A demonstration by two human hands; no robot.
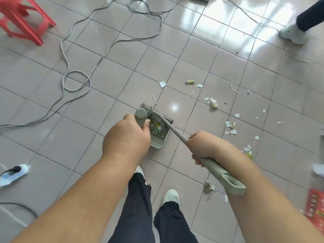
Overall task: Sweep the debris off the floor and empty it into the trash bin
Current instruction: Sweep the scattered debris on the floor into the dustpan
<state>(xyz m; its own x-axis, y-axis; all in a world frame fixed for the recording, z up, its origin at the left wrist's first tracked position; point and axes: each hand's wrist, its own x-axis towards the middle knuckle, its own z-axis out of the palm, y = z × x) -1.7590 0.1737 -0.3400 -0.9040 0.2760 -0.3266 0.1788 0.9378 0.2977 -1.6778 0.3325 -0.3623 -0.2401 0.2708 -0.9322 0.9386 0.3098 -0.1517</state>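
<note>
My left hand (127, 135) grips the upright handle (141, 116) of a grey-green dustpan (158, 142) that stands on the tiled floor and holds several paper scraps. My right hand (205, 148) is closed around the broom handle (222, 174), whose thin shaft runs up-left into the dustpan; the broom head is hidden there. Torn paper bits and greenish debris (213, 104) lie scattered on the tiles to the right, with another clump (207, 187) near my right shoe. No trash bin is in view.
Grey cables (77, 83) loop across the floor at the left and back. A red plastic stool (22, 20) stands top left, a power strip (12, 174) lies at the left edge, another person's shoe (292, 35) is top right, and a red packet (315, 206) lies at the right edge.
</note>
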